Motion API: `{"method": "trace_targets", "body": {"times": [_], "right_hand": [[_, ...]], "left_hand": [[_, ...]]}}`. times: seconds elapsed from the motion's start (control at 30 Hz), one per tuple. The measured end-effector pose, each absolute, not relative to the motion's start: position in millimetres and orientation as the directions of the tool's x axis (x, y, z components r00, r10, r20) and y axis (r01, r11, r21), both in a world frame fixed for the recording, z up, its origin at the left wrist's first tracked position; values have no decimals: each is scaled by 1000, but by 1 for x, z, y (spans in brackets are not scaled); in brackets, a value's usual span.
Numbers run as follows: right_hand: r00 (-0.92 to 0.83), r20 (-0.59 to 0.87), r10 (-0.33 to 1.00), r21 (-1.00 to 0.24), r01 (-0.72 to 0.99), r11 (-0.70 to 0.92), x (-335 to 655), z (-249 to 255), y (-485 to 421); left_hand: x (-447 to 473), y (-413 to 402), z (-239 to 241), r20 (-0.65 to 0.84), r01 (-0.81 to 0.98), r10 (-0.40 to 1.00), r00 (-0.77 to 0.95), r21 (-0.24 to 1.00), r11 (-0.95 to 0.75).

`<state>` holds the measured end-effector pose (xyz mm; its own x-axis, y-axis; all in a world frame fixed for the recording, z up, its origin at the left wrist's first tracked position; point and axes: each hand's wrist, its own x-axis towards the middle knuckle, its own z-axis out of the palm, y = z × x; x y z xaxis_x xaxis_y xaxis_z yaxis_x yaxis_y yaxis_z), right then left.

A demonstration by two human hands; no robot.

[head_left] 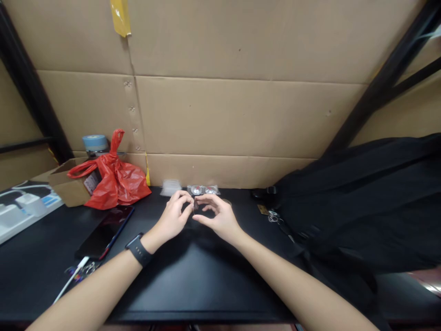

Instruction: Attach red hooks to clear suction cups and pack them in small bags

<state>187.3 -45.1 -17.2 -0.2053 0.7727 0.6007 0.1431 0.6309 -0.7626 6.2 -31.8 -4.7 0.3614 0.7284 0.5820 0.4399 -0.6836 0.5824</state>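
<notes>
A big brown cardboard wall [223,119] stands up behind the red plastic bag [117,184]. The black desk [193,285] is under the red bag and reaches far to its right. A large black backpack [361,202] lies far to the right of the red bag. The red bag itself is tied at the top. Touching its left side is an open cardboard box [72,194], and farther left is a white power strip [31,224] with plugs in it.

A dark phone [105,232] lies flat just in front of the red bag, with a white cable [70,281] plugged into it. To the right of the red bag are the two hands, close together. The left hand [175,214] wears a black watch [138,250] on its wrist and pinches a small dark thing [195,207]. The right hand [220,216] is curled like a C, with finger and thumb gripping the same thing.

Right of the red bag sit a clear plastic stack [171,187] and a packet [203,190] with two shiny round bits. Some keys [274,217] lie farther right of the red bag. The small dark thing is right of the red bag too, between the fingertips; I cannot tell what it is.
</notes>
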Motion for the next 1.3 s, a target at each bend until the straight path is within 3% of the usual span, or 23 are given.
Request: {"method": "trace_targets", "body": {"times": [0.1, 0.3, 0.6, 0.8, 0.97, 1.3], "right_hand": [[-192, 605, 773, -763, 138, 631, 187, -19, -45], [-169, 600, 782, -776, 118, 620, 186, -18, -45], [-184, 549, 815, -816, 95, 571, 186, -19, -45], [-346, 508, 789, -778, 210, 592, 188, -10, -50], [-352, 517, 780, -794, 143, 590, 190, -16, -47], [-315, 567, 761, -684, 335, 648, 188, -9, -50]], "left_hand": [[8, -33, -5, 586, 432, 733, 345, 594, -679], [9, -38, -5, 602, 556, 729, 328, 501, -663], [9, -39, -4, 644, 504, 684, 344, 487, -713], [8, -43, 1, 702, 564, 631, 330, 390, -728], [8, -44, 2, 719, 558, 606, 341, 364, -745], [6, -41, 3, 704, 535, 618, 350, 392, -749]]}}
